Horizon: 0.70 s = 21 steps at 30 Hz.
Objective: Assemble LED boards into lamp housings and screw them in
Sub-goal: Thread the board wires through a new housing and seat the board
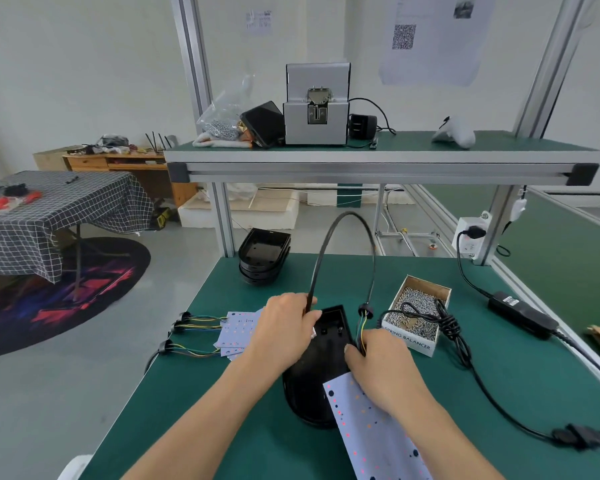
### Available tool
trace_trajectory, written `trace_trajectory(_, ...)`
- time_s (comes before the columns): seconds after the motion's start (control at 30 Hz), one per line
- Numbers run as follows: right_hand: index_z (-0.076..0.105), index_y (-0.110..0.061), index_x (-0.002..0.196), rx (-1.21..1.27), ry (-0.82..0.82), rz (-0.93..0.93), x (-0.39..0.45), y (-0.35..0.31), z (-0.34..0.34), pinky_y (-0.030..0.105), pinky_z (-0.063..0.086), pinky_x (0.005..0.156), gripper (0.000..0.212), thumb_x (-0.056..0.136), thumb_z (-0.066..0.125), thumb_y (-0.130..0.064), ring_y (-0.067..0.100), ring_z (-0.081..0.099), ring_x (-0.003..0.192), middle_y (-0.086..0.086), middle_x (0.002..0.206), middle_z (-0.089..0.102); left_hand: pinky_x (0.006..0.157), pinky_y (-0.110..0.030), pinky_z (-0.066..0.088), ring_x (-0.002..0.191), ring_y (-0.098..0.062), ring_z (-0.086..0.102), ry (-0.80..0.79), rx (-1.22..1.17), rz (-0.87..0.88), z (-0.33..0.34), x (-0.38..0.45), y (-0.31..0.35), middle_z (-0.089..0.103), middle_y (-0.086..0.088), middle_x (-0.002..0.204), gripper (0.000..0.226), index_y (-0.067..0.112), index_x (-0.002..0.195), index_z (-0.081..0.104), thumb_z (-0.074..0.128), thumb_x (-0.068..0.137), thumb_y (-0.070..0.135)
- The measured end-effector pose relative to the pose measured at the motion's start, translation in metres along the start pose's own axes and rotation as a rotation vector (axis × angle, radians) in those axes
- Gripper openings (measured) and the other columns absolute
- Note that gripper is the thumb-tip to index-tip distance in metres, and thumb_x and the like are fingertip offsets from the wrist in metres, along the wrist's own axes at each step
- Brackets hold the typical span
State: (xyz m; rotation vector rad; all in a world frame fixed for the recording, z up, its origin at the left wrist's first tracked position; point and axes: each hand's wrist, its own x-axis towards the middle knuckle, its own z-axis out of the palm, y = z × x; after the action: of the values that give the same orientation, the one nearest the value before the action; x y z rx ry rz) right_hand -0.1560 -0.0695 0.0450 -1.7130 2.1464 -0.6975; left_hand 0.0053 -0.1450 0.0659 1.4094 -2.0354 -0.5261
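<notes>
Fingers of the left hand (286, 329) pinched the stiff black cable (340, 237) at frame centre; right hand (383, 367) apparently pinched thin wires above the rigid black plastic lamp housing (321, 372); the light, fragile white LED board (371, 427) wants edge-holding.

My left hand (284, 327) grips the cable (329, 237) at the housing's (321, 362) far end. Left of that grip lie spare LED boards (238, 332); beyond it, stacked housings (264, 254). Right of it, my right hand (381, 362) rests on a board (371, 431), with the screw box (420, 311) further right.
</notes>
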Motion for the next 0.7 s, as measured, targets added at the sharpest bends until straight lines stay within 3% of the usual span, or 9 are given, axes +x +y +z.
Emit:
trace_trajectory(0.07, 0.03, -0.015, 0.067, -0.032, 0.017, -0.019, -0.004, -0.003, -0.001, 0.039, 0.024, 0.056, 0.045, 0.101, 0.055, -0.031, 0.03, 0.038, 0.076, 0.004, 0.067, 0.038, 0.068, -0.018, 0.055, 0.073, -0.011, 0.076, 0.041, -0.126, -0.092, -0.006, 0.002, 0.002, 0.074, 0.002, 0.08, 0.014, 0.014, 0.108, 0.075, 0.068, 0.097, 0.019)
trace_trajectory(0.13, 0.028, -0.015, 0.066, -0.055, 0.027, -0.059, -0.008, -0.005, -0.002, 0.038, 0.025, 0.06, 0.046, 0.101, 0.054, -0.032, 0.031, 0.037, 0.075, 0.002, 0.063, 0.034, 0.051, -0.008, 0.044, 0.058, -0.004, 0.071, 0.072, -0.184, -0.123, -0.011, 0.004, 0.004, 0.066, 0.006, 0.068, 0.004, 0.017, 0.096, 0.073, 0.07, 0.095, 0.017)
trace_trajectory(0.3, 0.028, -0.015, 0.066, -0.092, 0.024, -0.106, -0.016, -0.007, -0.005, 0.038, 0.023, 0.064, 0.047, 0.102, 0.052, -0.031, 0.032, 0.037, 0.07, 0.001, 0.06, 0.034, 0.046, -0.012, 0.042, 0.058, -0.004, 0.072, 0.033, -0.152, -0.134, -0.016, 0.002, 0.006, 0.068, 0.006, 0.068, 0.013, 0.021, 0.082, 0.068, 0.07, 0.094, 0.017)
trace_trajectory(0.4, 0.029, -0.014, 0.064, 0.024, 0.05, -0.104, -0.019, -0.006, -0.008, 0.039, 0.022, 0.06, 0.048, 0.102, 0.056, -0.029, 0.03, 0.036, 0.067, 0.001, 0.059, 0.035, 0.06, -0.027, 0.055, 0.066, -0.011, 0.074, 0.024, -0.066, -0.128, -0.019, -0.002, 0.007, 0.071, 0.002, 0.077, 0.01, 0.018, 0.085, 0.068, 0.07, 0.095, 0.02)
trace_trajectory(0.5, 0.03, -0.015, 0.063, 0.123, 0.082, -0.101, -0.02, -0.008, -0.014, 0.039, 0.024, 0.058, 0.049, 0.1, 0.061, -0.027, 0.026, 0.033, 0.063, 0.002, 0.059, 0.036, 0.07, -0.033, 0.046, 0.088, -0.023, 0.063, 0.091, 0.188, 0.006, -0.021, -0.011, 0.01, 0.059, 0.003, 0.097, 0.017, 0.017, 0.098, 0.068, 0.075, 0.091, 0.031)
trace_trajectory(0.57, 0.03, -0.015, 0.062, 0.139, 0.11, -0.105, -0.02, -0.011, -0.019, 0.038, 0.024, 0.056, 0.05, 0.1, 0.062, -0.027, 0.023, 0.033, 0.059, 0.002, 0.057, 0.036, 0.075, -0.032, 0.043, 0.097, -0.019, 0.053, 0.146, 0.252, 0.086, -0.027, -0.013, 0.013, 0.044, 0.006, 0.106, 0.033, 0.027, 0.115, 0.07, 0.078, 0.087, 0.043)
trace_trajectory(0.63, 0.03, -0.015, 0.061, 0.161, 0.134, -0.12, -0.021, -0.011, -0.025, 0.03, 0.023, 0.05, 0.052, 0.099, 0.062, -0.028, 0.018, 0.028, 0.054, 0.0, 0.054, 0.033, 0.091, -0.035, 0.044, 0.107, -0.015, 0.051, 0.197, 0.145, 0.092, -0.037, -0.016, 0.011, 0.046, 0.01, 0.109, 0.049, 0.037, 0.132, 0.067, 0.073, 0.087, 0.055)
trace_trajectory(0.7, 0.028, -0.015, 0.062, 0.189, 0.149, -0.137, -0.022, -0.011, -0.033, 0.03, 0.025, 0.052, 0.052, 0.099, 0.063, -0.029, 0.017, 0.025, 0.053, -0.001, 0.055, 0.03, 0.105, -0.033, 0.043, 0.117, -0.006, 0.054, 0.287, -0.118, 0.067, -0.044, -0.019, 0.005, 0.056, 0.015, 0.117, 0.043, 0.036, 0.137, 0.064, 0.06, 0.098, 0.054)
